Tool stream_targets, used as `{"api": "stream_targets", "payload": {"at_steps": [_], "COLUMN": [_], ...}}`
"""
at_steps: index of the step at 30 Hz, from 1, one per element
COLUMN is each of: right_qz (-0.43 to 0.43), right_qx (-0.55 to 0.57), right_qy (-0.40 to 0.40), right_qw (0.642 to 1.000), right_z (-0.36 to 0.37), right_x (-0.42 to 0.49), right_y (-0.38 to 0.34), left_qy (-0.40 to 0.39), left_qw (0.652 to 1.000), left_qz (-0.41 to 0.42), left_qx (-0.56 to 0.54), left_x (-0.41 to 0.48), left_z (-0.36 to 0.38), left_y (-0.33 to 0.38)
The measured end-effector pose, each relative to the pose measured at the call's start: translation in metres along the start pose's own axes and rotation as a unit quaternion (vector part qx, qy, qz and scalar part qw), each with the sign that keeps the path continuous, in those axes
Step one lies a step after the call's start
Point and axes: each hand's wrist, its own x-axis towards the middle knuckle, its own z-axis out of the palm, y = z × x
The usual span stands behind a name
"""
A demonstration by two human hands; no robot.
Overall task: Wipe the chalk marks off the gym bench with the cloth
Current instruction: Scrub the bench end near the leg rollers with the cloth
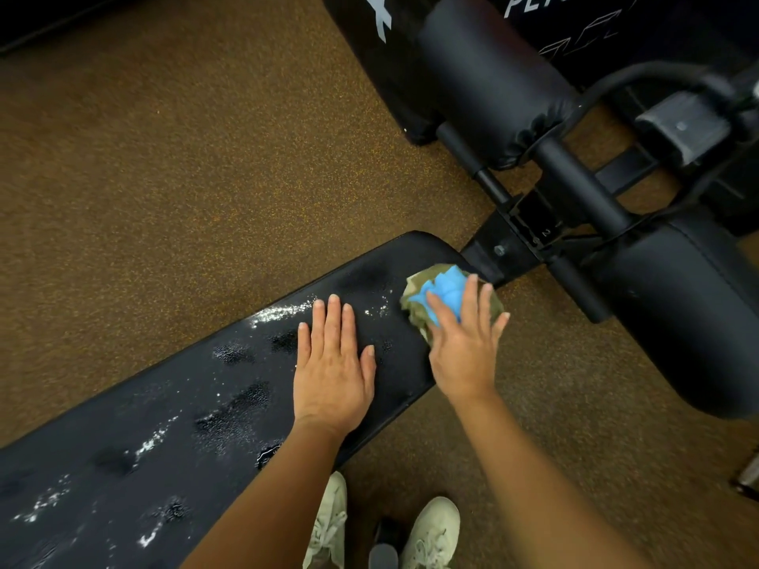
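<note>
The speckled brown floor filled most of the view. The gym bench ran from lower left to centre, its black pad wet in patches. Beyond its far end stood the steel frame and two padded rollers.

The left hand lay flat on the pad, fingers straight and close together, bracing. The right hand pressed down on the bunched cloth, fingers spread over it; the cloth sat at the far end of the pad, by its right edge.

Chalk marks remained just beside the left fingertips, with more further down the pad toward the lower left. The wiping step appeared to be under way, with most of the pad not yet done.

The next move likely called for drawing the cloth leftward across the nearest marks. The left hand lay in that path and would need to be lifted or shifted. A pair of pale shoes stood beside the bench.
</note>
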Motion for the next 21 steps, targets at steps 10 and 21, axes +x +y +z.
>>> {"api": "stream_targets", "payload": {"at_steps": [10, 21], "right_qz": [-0.178, -0.141], "right_qx": [-0.007, 0.018], "right_qy": [-0.004, 0.017], "right_qw": [0.984, 0.990], "right_z": [0.011, 0.017], "right_x": [-0.012, -0.003], "right_y": [-0.008, -0.032], "left_qy": [-0.007, -0.014], "left_qw": [1.000, 1.000], "left_qz": [0.005, 0.002], "left_qx": [0.006, 0.007], "left_x": [-0.003, -0.009], "left_z": [-0.001, -0.002], "left_y": [-0.004, -0.010]}}
